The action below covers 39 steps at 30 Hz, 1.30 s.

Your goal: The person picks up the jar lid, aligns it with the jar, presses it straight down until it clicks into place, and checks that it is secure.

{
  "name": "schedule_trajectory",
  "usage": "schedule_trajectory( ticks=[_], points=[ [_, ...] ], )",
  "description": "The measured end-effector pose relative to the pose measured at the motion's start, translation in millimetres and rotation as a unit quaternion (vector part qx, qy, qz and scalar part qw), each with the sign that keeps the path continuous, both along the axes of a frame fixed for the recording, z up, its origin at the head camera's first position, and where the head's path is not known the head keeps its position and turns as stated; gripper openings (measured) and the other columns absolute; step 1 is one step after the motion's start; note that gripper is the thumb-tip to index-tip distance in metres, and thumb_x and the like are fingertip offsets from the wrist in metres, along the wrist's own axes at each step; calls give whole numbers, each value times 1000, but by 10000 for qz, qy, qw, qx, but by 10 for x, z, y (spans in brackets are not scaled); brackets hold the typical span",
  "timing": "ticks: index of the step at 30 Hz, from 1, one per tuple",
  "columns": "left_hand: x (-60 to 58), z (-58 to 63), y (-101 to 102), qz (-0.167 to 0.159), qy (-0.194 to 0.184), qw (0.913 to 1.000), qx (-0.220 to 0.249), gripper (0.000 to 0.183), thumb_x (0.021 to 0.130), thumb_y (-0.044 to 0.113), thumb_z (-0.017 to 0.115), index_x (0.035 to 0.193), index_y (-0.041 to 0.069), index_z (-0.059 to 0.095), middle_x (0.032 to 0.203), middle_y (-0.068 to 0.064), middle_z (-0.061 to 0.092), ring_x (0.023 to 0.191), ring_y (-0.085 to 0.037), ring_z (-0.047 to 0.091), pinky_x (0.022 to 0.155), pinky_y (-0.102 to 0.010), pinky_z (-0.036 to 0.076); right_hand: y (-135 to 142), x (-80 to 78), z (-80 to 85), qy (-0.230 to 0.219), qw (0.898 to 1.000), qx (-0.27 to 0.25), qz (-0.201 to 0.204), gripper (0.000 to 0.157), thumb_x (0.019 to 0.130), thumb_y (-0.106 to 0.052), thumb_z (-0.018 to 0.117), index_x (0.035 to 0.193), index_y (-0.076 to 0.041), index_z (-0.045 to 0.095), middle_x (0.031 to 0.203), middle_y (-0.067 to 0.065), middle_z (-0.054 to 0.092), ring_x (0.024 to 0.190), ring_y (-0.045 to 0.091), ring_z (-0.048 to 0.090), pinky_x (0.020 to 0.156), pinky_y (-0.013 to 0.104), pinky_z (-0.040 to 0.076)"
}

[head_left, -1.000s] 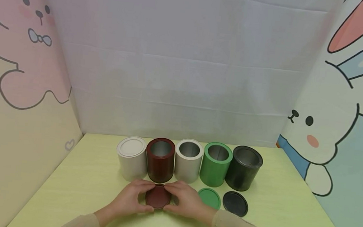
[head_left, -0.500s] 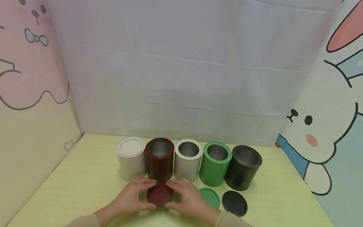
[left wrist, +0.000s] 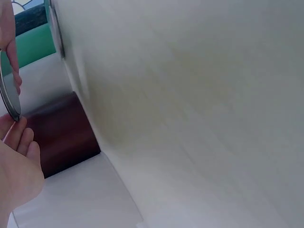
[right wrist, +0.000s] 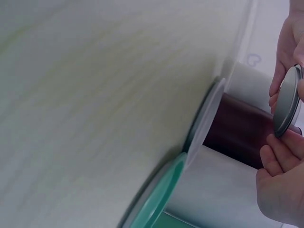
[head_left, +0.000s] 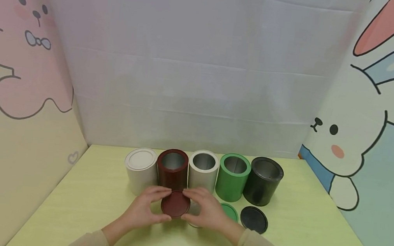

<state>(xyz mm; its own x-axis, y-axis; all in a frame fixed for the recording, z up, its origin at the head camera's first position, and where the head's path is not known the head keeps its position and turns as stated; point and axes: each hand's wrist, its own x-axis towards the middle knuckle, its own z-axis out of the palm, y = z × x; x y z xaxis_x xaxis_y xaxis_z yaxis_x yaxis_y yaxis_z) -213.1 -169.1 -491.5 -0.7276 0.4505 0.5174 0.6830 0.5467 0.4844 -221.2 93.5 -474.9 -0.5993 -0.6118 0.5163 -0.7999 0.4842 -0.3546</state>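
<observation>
Head view: red lid [head_left: 175, 204] is pinched by left hand [head_left: 141, 209] and right hand [head_left: 213, 213]. Probably light and stiff, it is best held by rim [head_left: 174, 216].

No txt, labels, brands, nos. or signs legible in any view.

A tabletop booth [head_left: 85, 195], wider setting unclear: pale cloth [head_left: 201, 72] hangs beyond the fingers [head_left: 160, 190], cartoon-animal walls [head_left: 362, 122] flank them left and right.
</observation>
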Motion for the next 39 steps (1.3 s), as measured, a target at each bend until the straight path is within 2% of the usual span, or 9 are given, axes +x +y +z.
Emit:
schedule_trajectory(
  ticks=[8, 13, 22, 29, 34, 39],
  points=[
    [0, 102, 30, -72, 98, 9996, 269, 69, 68, 32, 92, 126, 4, 68, 128, 0, 63, 120, -25, 54, 96, -49, 47, 28, 28, 116, -242, 9997, -18, -74, 63, 79, -28, 85, 133, -4, 62, 130, 7, 63, 119, 25, 55, 97, 43, 49],
    [10, 146, 43, -112, 161, 9991, 366, 68, 68, 33, 92, 125, 4, 68, 129, -1, 63, 120, -25, 53, 95, -49, 48, 45, 34, 172, -284, 9995, -115, -23, 64, 78, -26, 86, 133, -4, 62, 130, 6, 63, 120, 25, 54, 96, 43, 49],
    [7, 274, 42, -189, 405, 9984, 346, 71, 69, 37, 91, 127, 3, 67, 130, 0, 61, 122, -24, 52, 96, -47, 48, 48, 28, 273, 2, 9995, -299, 75, 65, 76, -25, 87, 132, -4, 62, 131, 6, 62, 122, 25, 54, 97, 43, 48],
    [6, 423, 44, -192, 607, 9969, 453, 70, 67, 27, 93, 126, 1, 67, 129, -6, 61, 120, -27, 53, 93, -47, 50, 26, -19, 380, 303, 9983, -463, 199, 65, 75, -20, 87, 132, -2, 61, 132, 8, 61, 123, 28, 54, 96, 44, 49],
    [-9, 510, 48, -114, 709, 9959, 552, 70, 65, 22, 94, 126, 1, 67, 130, -7, 61, 120, -28, 53, 95, -45, 49, -6, -53, 458, 530, 9971, -528, 137, 66, 75, -21, 88, 132, -2, 61, 131, 9, 62, 122, 29, 54, 98, 44, 48],
    [-36, 594, 48, -56, 844, 9944, 627, 72, 63, 22, 95, 125, -1, 67, 129, -9, 61, 121, -30, 53, 97, -50, 46, -36, -76, 550, 611, 9969, -501, 27, 66, 75, -24, 88, 132, -3, 62, 131, 8, 62, 122, 28, 54, 99, 44, 46]
  ],
)
